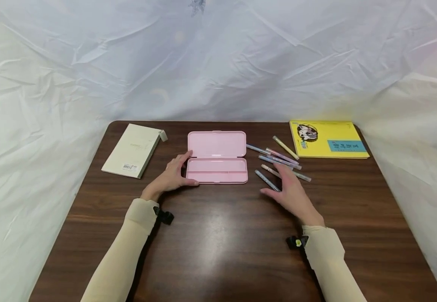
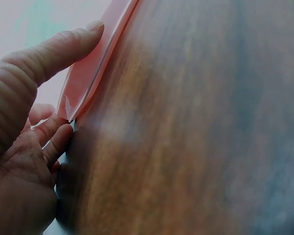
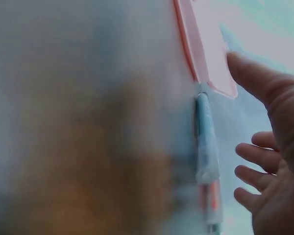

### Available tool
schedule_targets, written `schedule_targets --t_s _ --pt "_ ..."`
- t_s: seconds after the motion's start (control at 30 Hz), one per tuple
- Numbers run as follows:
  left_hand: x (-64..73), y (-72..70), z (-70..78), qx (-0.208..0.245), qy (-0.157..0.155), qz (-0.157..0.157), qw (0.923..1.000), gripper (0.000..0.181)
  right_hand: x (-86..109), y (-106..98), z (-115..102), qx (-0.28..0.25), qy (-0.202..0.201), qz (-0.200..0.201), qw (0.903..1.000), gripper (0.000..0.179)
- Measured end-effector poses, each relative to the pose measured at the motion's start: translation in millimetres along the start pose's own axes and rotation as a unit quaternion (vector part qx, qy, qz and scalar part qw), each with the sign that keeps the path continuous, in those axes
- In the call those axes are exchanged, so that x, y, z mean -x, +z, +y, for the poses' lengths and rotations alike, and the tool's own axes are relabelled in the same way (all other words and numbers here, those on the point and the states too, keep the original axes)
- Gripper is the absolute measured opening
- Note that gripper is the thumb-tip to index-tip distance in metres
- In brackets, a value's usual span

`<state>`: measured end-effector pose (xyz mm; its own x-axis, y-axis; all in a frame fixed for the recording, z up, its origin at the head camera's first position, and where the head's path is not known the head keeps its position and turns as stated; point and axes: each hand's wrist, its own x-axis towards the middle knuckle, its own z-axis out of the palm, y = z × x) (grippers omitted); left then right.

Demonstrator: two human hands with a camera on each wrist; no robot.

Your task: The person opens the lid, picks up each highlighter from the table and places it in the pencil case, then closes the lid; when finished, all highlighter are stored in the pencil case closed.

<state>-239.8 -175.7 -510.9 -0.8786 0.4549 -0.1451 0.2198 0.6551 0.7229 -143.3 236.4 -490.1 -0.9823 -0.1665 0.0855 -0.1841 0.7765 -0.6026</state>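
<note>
A pink pencil case (image 1: 216,165) lies with its lid (image 1: 216,144) folded back, and its divided tray holds nothing. At its left end, my left hand (image 1: 170,175) holds it, thumb along the front edge and fingers at the left side. In the left wrist view that thumb (image 2: 63,51) presses the case's side wall. My right hand (image 1: 295,196) is spread over the near end of a loose group of pens, thumb apart from the fingers, gripping none. Closest to it are a blue-grey pen (image 1: 266,180) and a pale patterned pen (image 1: 270,170), both partly hidden by the hand.
Several more pens lie crossed right of the case, with a yellow pen (image 1: 285,147) behind them. A yellow book (image 1: 339,134) rests at the back right. A cream notebook (image 1: 131,147) with a small tab (image 1: 163,135) lies at the back left. White cloth (image 1: 218,63) hangs behind the dark wooden table (image 1: 218,243).
</note>
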Motion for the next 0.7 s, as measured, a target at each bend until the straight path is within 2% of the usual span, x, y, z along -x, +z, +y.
schedule_targets --t_s 0.13,0.27,0.47,0.7 --pt "-0.9 0.6 -0.4 0.002 0.001 -0.001 1.0 0.119 23.4 3 3 -0.018 0.013 0.075 0.9969 0.076" --pt "-0.3 1.0 -1.2 0.01 -0.002 0.001 0.9999 0.12 37.6 9 6 -0.026 0.012 0.137 0.9902 0.065" --pt "-0.4 1.1 -2.0 0.017 0.004 0.001 0.9998 0.122 48.6 19 11 -0.024 0.031 0.172 0.9842 0.056" --pt "-1.9 -0.5 -1.3 0.014 0.01 0.003 0.9998 0.12 50.2 31 18 -0.018 0.01 0.22 0.9752 0.043"
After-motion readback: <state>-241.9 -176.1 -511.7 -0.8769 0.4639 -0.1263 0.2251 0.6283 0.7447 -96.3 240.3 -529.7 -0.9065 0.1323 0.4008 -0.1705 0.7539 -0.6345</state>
